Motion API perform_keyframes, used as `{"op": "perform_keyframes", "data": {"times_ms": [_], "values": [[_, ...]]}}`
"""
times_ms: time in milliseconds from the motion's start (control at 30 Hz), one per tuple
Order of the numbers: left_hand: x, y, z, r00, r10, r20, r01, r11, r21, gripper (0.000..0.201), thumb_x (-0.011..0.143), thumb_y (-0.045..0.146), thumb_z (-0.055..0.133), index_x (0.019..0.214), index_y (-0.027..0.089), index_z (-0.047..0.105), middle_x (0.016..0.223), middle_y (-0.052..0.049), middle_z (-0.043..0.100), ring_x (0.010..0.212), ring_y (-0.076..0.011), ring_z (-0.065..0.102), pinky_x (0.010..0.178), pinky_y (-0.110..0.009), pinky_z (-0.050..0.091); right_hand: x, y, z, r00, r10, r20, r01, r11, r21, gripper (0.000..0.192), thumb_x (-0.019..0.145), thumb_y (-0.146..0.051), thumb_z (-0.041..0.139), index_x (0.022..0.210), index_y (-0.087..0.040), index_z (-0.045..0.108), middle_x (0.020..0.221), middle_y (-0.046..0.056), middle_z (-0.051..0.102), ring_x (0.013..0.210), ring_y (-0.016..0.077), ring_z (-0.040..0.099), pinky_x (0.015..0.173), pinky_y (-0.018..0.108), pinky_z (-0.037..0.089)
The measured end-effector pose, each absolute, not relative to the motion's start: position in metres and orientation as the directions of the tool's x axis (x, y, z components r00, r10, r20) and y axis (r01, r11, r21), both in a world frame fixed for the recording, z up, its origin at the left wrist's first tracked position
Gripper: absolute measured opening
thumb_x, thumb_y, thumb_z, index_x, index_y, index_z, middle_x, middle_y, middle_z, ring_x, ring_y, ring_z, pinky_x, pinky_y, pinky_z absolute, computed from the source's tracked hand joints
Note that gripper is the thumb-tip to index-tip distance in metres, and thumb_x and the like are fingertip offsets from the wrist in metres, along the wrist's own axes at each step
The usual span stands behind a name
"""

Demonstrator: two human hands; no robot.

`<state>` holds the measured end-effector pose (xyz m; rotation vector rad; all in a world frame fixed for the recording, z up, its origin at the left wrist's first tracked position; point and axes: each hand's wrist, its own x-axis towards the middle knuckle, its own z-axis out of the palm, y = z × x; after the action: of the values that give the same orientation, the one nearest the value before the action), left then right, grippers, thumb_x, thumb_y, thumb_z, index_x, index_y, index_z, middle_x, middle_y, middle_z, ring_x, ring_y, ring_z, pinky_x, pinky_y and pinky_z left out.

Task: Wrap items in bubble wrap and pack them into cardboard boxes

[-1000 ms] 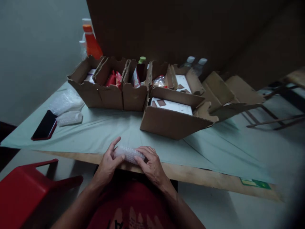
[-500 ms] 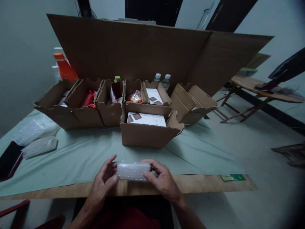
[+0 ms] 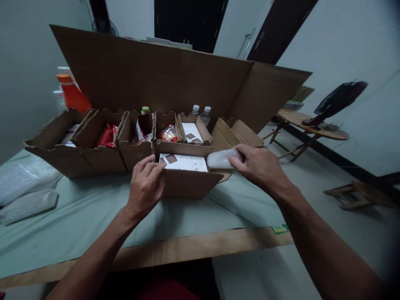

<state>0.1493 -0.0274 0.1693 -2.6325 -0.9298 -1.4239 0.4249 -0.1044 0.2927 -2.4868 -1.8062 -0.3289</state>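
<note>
My right hand (image 3: pixel 258 166) pinches one end of a small bubble-wrapped bundle (image 3: pixel 220 159), thumb in front. The bundle lies level over the right end of the front cardboard box (image 3: pixel 187 183); what is inside the wrap cannot be made out. At that box's left front corner, my left hand (image 3: pixel 146 183) has its fingers bent over the edge, closed on the cardboard. Inside the front box stands a white carton (image 3: pixel 187 162) with brown squares printed on it.
Behind stands a row of open cardboard boxes (image 3: pixel 103 160) with packets and cartons in them, backed by a tall cardboard sheet (image 3: pixel 156 79). Bubble wrap (image 3: pixel 28 177) lies at the left on the green cloth (image 3: pixel 103 212). Bottles (image 3: pixel 206 115) show behind the row.
My right hand has carried the bundle forward and right from the table's front edge to the front box. My left hand has let go of it and moved to the box's left corner.
</note>
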Motion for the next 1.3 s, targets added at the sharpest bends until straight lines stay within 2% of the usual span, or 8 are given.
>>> {"op": "perform_keyframes", "data": {"times_ms": [100, 200, 533, 733, 867, 1067, 1167, 1300], "values": [[0.149, -0.029, 0.165, 0.382, 0.489, 0.784, 0.499, -0.823, 0.271, 0.038, 0.088, 0.007, 0.056, 0.122, 0.022, 0.06, 0.107, -0.009, 0.069, 0.128, -0.0308, 0.053, 0.107, -0.051, 0.045, 0.4, -0.091, 0.314, 0.307, 0.95, 0.051, 0.887, -0.305, 0.347, 0.028, 0.091, -0.027, 0.054, 0.107, -0.013, 0.073, 0.099, 0.018, 0.075, 0.092, 0.0311, 0.071, 0.068, 0.033, 0.044], [0.147, -0.031, 0.165, 0.381, 0.483, 0.788, 0.489, -0.829, 0.272, 0.038, 0.088, 0.007, 0.056, 0.122, 0.022, 0.06, 0.107, -0.009, 0.069, 0.128, -0.0309, 0.053, 0.106, -0.051, 0.046, 0.383, -0.067, 0.321, 0.273, 0.958, -0.086, 0.891, -0.218, 0.399, 0.028, 0.089, -0.021, 0.056, 0.108, -0.012, 0.075, 0.102, 0.02, 0.076, 0.098, 0.0325, 0.071, 0.073, 0.034, 0.048], [0.15, -0.029, 0.165, 0.372, 0.491, 0.788, 0.469, -0.832, 0.297, 0.034, 0.089, 0.008, 0.054, 0.12, 0.021, 0.061, 0.104, -0.009, 0.069, 0.126, -0.031, 0.055, 0.105, -0.051, 0.046, 0.399, -0.042, 0.29, 0.211, 0.936, -0.283, 0.962, -0.147, 0.23, 0.031, 0.089, -0.017, 0.055, 0.111, -0.009, 0.075, 0.11, 0.021, 0.075, 0.102, 0.0289, 0.071, 0.078, 0.031, 0.049], [0.149, -0.029, 0.163, 0.369, 0.474, 0.799, 0.448, -0.844, 0.294, 0.035, 0.088, 0.007, 0.055, 0.121, 0.02, 0.06, 0.107, -0.01, 0.069, 0.126, -0.0314, 0.055, 0.105, -0.05, 0.047, 0.414, -0.036, 0.291, 0.157, 0.89, -0.427, 0.988, -0.145, 0.06, 0.026, 0.092, -0.017, 0.052, 0.104, -0.013, 0.074, 0.087, 0.006, 0.078, 0.071, 0.0153, 0.071, 0.059, 0.02, 0.045], [0.15, -0.028, 0.164, 0.356, 0.464, 0.811, 0.449, -0.846, 0.287, 0.032, 0.089, 0.008, 0.055, 0.118, 0.018, 0.061, 0.104, -0.011, 0.069, 0.123, -0.0319, 0.056, 0.102, -0.05, 0.048, 0.413, -0.033, 0.288, 0.163, 0.89, -0.426, 0.987, -0.151, 0.063, 0.022, 0.088, -0.017, 0.056, 0.101, -0.013, 0.074, 0.084, 0.007, 0.077, 0.067, 0.0148, 0.07, 0.057, 0.02, 0.043], [0.15, -0.028, 0.163, 0.358, 0.454, 0.816, 0.434, -0.855, 0.285, 0.033, 0.088, 0.007, 0.056, 0.118, 0.019, 0.061, 0.102, -0.01, 0.069, 0.123, -0.0314, 0.057, 0.102, -0.05, 0.048, 0.396, -0.051, 0.288, 0.215, 0.944, -0.249, 0.965, -0.167, 0.201, 0.029, 0.087, -0.021, 0.06, 0.111, -0.016, 0.075, 0.115, 0.017, 0.074, 0.107, 0.0293, 0.069, 0.08, 0.031, 0.048], [0.15, -0.029, 0.163, 0.345, 0.462, 0.817, 0.443, -0.847, 0.292, 0.033, 0.087, 0.008, 0.056, 0.117, 0.02, 0.062, 0.101, -0.009, 0.069, 0.122, -0.0309, 0.058, 0.101, -0.049, 0.049, 0.39, -0.054, 0.286, 0.219, 0.947, -0.236, 0.961, -0.168, 0.22, 0.029, 0.087, -0.018, 0.059, 0.109, -0.011, 0.076, 0.114, 0.022, 0.074, 0.105, 0.0321, 0.07, 0.078, 0.033, 0.048], [0.15, -0.031, 0.163, 0.349, 0.452, 0.821, 0.456, -0.847, 0.273, 0.032, 0.087, 0.008, 0.056, 0.117, 0.019, 0.062, 0.101, -0.01, 0.069, 0.121, -0.0315, 0.058, 0.101, -0.049, 0.05, 0.394, -0.046, 0.28, 0.165, 0.953, -0.255, 0.977, -0.123, 0.176, 0.027, 0.085, -0.017, 0.061, 0.106, -0.013, 0.077, 0.109, 0.017, 0.076, 0.099, 0.0268, 0.071, 0.071, 0.027, 0.045]]}}
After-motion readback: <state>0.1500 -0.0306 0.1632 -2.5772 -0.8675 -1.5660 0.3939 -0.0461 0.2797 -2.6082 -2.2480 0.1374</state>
